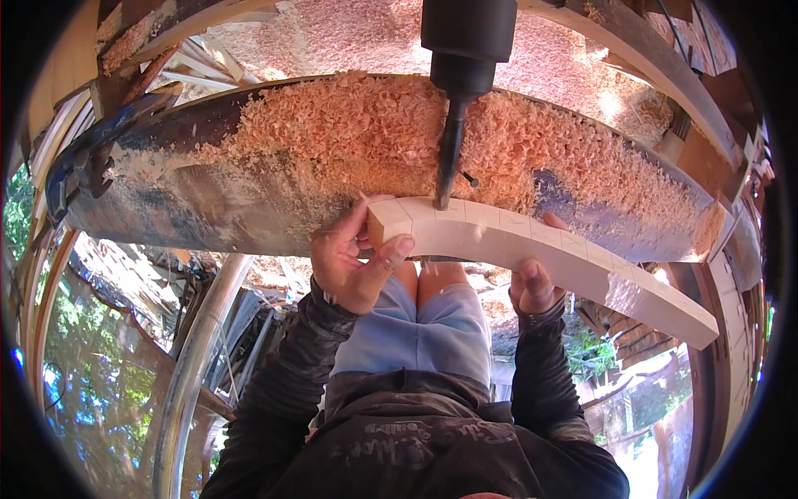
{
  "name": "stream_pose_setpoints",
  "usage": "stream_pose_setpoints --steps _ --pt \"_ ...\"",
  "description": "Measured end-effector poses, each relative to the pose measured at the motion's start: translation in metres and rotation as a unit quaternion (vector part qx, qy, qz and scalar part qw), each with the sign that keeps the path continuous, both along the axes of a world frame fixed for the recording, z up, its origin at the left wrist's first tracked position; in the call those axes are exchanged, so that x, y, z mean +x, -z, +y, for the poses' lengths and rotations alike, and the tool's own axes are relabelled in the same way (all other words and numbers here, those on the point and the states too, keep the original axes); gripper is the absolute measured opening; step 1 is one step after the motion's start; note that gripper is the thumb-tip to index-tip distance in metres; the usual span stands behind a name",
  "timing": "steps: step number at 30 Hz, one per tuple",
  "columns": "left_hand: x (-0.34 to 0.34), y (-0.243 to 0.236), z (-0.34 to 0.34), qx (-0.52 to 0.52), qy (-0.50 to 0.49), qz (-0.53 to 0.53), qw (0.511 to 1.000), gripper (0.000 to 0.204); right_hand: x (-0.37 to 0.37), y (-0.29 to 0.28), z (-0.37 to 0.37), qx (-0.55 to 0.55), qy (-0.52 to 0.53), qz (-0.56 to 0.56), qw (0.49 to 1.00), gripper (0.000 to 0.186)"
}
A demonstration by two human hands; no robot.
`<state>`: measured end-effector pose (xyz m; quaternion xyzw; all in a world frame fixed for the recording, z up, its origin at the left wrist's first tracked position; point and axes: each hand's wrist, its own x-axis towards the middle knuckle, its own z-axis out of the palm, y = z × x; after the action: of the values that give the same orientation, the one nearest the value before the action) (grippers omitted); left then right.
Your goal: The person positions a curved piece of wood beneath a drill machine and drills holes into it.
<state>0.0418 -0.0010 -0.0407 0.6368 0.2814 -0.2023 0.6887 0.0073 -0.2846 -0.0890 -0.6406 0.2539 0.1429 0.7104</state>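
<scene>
A pale, curved wooden piece (pixel 499 237) with pencil lines across its upper face lies between my two hands. My left hand (pixel 353 258) is closed round its left end, thumb on the near side. Farther right, my right hand (pixel 536 283) grips the piece from beneath, its thumb on the near face and a fingertip showing past the far edge. A drill bit (pixel 450 154) in the black chuck (pixel 470 50) of a drill press points down, its tip meeting the wood's upper face near the left end. Whether it has entered the wood cannot be told.
Reddish wood shavings (pixel 341 121) are heaped over the dark machine table (pixel 224 216) under the wood. A small bolt or nail (pixel 470 178) sticks up beside the bit. A metal pipe (pixel 199 366) stands at lower left, with scrap wood around it.
</scene>
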Motion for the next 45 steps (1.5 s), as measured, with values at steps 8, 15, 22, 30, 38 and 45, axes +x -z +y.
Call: stream_pose_setpoints --steps 8,15,22,30,38,45 --pt "0.002 -0.002 0.001 -0.019 0.001 0.035 0.999 0.051 0.005 -0.005 0.003 0.008 -0.017 -0.008 1.0 0.091" --pt "-0.002 0.003 -0.002 -0.001 -0.013 -0.007 1.0 0.047 0.007 -0.011 0.008 0.021 -0.003 0.011 1.0 0.091" --pt "-0.005 0.005 -0.001 0.002 -0.018 -0.007 1.0 0.046 0.005 -0.005 0.001 -0.013 -0.038 0.021 0.999 0.096" --pt "0.002 -0.005 -0.001 0.067 0.041 -0.011 0.997 0.042 0.006 -0.005 0.001 -0.009 -0.03 0.011 0.999 0.094" --pt "0.005 -0.004 0.006 0.144 0.103 -0.061 0.982 0.045 0.0 -0.002 0.0 0.002 -0.015 0.02 1.0 0.094" --pt "0.005 -0.003 0.004 0.141 0.089 -0.061 0.984 0.048 -0.002 -0.002 -0.003 -0.005 -0.013 0.035 0.999 0.098"
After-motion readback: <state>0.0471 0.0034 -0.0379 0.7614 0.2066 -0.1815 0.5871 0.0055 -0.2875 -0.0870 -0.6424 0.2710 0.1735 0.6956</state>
